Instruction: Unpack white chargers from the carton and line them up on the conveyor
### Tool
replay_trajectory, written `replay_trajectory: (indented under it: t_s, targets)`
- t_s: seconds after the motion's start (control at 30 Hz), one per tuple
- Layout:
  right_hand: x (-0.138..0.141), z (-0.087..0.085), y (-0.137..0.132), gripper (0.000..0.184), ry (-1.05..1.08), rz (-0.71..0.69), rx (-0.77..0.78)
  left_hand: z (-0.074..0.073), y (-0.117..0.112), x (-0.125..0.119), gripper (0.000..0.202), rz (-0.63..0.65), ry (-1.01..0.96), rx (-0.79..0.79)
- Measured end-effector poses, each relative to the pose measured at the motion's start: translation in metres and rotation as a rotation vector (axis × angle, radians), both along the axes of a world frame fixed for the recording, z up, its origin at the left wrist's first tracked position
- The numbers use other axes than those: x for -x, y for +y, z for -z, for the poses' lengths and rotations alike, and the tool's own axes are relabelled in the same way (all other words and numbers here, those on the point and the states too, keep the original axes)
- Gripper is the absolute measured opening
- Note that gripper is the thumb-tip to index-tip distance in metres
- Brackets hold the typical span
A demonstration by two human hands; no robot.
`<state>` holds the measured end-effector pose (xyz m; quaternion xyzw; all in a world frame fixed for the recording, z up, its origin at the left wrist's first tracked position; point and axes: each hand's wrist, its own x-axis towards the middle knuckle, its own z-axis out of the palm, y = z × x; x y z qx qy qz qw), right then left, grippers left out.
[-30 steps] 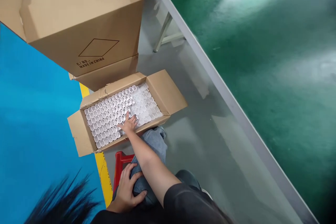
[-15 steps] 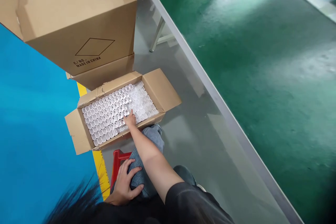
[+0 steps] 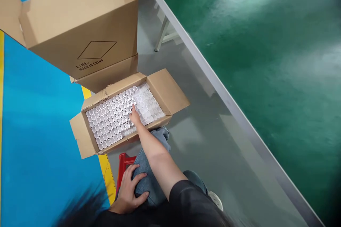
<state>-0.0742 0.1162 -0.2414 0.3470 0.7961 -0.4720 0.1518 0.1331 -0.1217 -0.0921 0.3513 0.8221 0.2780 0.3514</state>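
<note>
A low open carton [image 3: 92, 104] holds rows of small clear plastic pieces [image 3: 109, 118] with rounded rectangular tops. Over these rows reaches my right hand [image 3: 135, 116], its index finger stretched out at the edge where the upright rows meet a frosty, less orderly-looking patch of similar pieces [image 3: 146, 103]. The fingertip is at or just above the pieces; touching or apart, I cannot tell. No piece shows in that hand. On my jeans-covered leg [image 3: 150, 184] rests my left hand [image 3: 130, 191], fingers spread and holding nothing.
A tall open carton [image 3: 106, 28] stands just behind the low one. To the right runs a green table [image 3: 255, 88] with a pale edge and a white leg [image 3: 162, 34]. Beneath my leg is a red stool [image 3: 122, 165]. A yellow line [image 3: 106, 173] borders the blue floor [image 3: 39, 131].
My right hand has moved a little farther away across the rows, its index finger pointing farther up. My left hand stays on the leg. The whole view has shifted slightly.
</note>
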Motion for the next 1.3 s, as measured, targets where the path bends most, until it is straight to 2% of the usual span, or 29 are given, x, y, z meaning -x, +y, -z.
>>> replay_trajectory:
  t_s: [0.17,0.33,0.47,0.57,0.67,0.73,0.8,0.87,0.93,1.0,1.1,1.17,1.23,1.3]
  targets:
    - [0.005,0.001,0.003,0.078,0.017,-0.057,-0.013,0.000,-0.001,0.000,0.054,-0.010,0.000,0.016]
    - [0.010,-0.008,0.003,0.060,0.059,-0.071,-0.025,-0.001,-0.001,0.001,0.053,-0.013,0.003,0.024]
    - [0.010,-0.011,0.019,0.044,0.087,-0.024,-0.023,0.000,0.001,0.002,0.053,-0.003,0.012,0.007]
    - [0.005,-0.011,0.034,0.039,0.054,0.051,-0.036,0.000,0.000,0.002,0.054,-0.001,0.032,-0.005]
    - [-0.002,-0.012,0.040,0.035,0.018,0.050,0.013,0.000,-0.001,0.001,0.054,0.010,0.029,-0.022]
    - [-0.006,-0.018,0.042,0.035,0.027,0.017,0.055,0.001,0.002,0.001,0.055,0.023,0.017,-0.034]
    - [-0.012,-0.030,0.048,0.037,0.053,-0.010,0.073,0.004,0.011,0.005,0.056,0.042,0.015,-0.043]
    - [-0.028,-0.052,0.059,0.038,0.091,-0.024,0.067,0.009,0.025,0.013,0.055,0.084,0.028,-0.059]
    - [-0.061,-0.086,0.072,0.033,0.149,-0.021,0.048,0.014,0.041,0.021,0.052,0.174,0.047,-0.092]
    - [-0.115,-0.129,0.078,0.031,0.218,0.007,0.015,0.019,0.051,0.026,0.049,0.308,0.059,-0.145]
    - [-0.217,-0.200,0.068,0.037,0.296,0.099,-0.065,0.033,0.059,0.038,0.047,0.474,0.123,-0.254]
    - [-0.296,-0.252,0.050,0.035,0.344,0.178,-0.185,0.048,0.079,0.048,0.048,0.551,0.206,-0.368]
    - [-0.379,-0.311,0.015,0.036,0.372,0.202,-0.435,0.057,0.117,0.044,0.051,0.641,0.300,-0.525]
    - [-0.456,-0.372,-0.045,0.037,0.339,0.388,-0.666,0.049,0.157,0.016,0.053,0.711,0.347,-0.734]
